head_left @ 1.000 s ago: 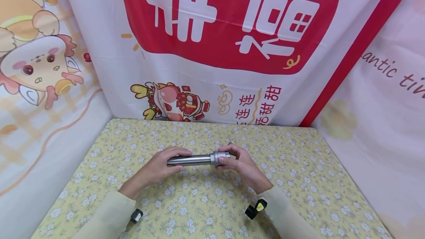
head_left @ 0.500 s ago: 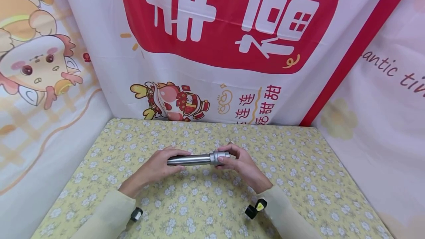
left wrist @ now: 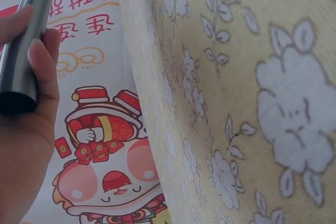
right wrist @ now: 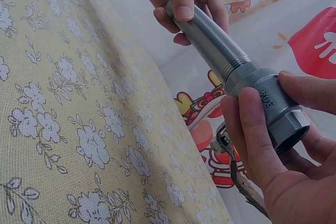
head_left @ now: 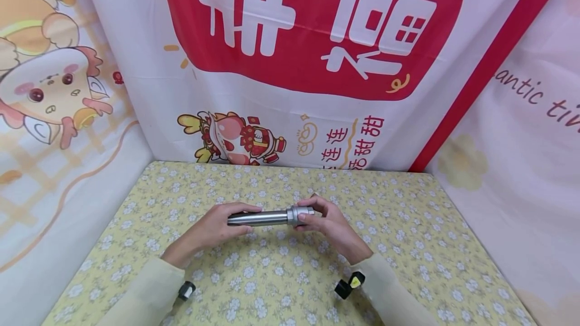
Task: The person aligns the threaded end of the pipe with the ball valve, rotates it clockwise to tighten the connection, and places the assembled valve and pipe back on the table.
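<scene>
Head view: pipe [head_left: 265, 218] held over table [head_left: 272, 291], joined to valve [right wrist: 271, 98].
Left hand [head_left: 217, 225]: pipe gripped clear of valve, likely to resist twist.
Right hand [head_left: 331, 224]: valve gripped in fingers, likely for torque.

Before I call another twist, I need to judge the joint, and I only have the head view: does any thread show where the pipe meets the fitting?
Observer: Yes. In the right wrist view, thread-like rings show on the pipe right beside the fitting.
Operator: Is there any marking on the fitting? I can't read one from here.
Observer: Yes, the number "304" is on its side, between the fingers and thumb of the right hand.
Operator: And its far end, plugged or open?
Observer: It looks open: a dark mouth shows inside the rim.
</scene>
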Motion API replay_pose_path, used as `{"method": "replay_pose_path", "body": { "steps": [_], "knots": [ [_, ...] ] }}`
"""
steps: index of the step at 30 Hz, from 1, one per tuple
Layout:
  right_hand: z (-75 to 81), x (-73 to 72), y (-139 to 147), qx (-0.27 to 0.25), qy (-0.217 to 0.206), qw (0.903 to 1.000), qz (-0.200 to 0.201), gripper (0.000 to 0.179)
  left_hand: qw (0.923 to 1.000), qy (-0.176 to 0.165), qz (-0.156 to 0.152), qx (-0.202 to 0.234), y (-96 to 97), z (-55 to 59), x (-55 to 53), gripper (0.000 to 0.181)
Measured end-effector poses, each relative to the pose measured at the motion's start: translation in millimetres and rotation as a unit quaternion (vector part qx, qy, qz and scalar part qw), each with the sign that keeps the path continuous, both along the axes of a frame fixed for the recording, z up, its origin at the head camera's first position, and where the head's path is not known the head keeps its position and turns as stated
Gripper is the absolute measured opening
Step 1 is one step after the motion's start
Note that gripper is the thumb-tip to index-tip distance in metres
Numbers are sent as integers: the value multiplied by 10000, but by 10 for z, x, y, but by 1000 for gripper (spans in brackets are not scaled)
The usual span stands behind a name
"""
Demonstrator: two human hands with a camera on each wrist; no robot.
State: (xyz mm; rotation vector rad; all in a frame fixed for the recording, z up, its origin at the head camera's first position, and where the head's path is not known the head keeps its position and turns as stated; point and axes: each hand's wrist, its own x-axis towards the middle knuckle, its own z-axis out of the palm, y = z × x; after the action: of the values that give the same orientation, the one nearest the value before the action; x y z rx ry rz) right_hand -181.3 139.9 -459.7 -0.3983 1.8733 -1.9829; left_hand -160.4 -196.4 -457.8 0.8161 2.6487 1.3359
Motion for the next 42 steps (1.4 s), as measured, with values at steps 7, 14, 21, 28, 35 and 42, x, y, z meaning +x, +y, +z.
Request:
{"method": "replay_pose_path", "body": {
  "steps": [7,14,21,28,35,42],
  "knots": [
    [-4,12,5,40,62,10000,15,45,9992,-285,-172,213,-26,-20,-10,38],
    [-25,11,10,65,107,9999,30,44,9987,-447,-136,203,-19,-9,5,38],
    [-12,19,6,47,102,9999,28,45,9989,-348,-154,274,-18,-15,10,38],
    [-20,24,13,35,93,9999,10,44,9986,-379,-180,309,-5,-8,30,39],
    [-27,4,11,80,57,10000,-14,44,9988,-292,-219,319,-8,-3,30,38],
    [-22,-7,-1,72,39,10000,3,44,9992,-32,-260,316,-14,-28,19,38]
  ]
}}
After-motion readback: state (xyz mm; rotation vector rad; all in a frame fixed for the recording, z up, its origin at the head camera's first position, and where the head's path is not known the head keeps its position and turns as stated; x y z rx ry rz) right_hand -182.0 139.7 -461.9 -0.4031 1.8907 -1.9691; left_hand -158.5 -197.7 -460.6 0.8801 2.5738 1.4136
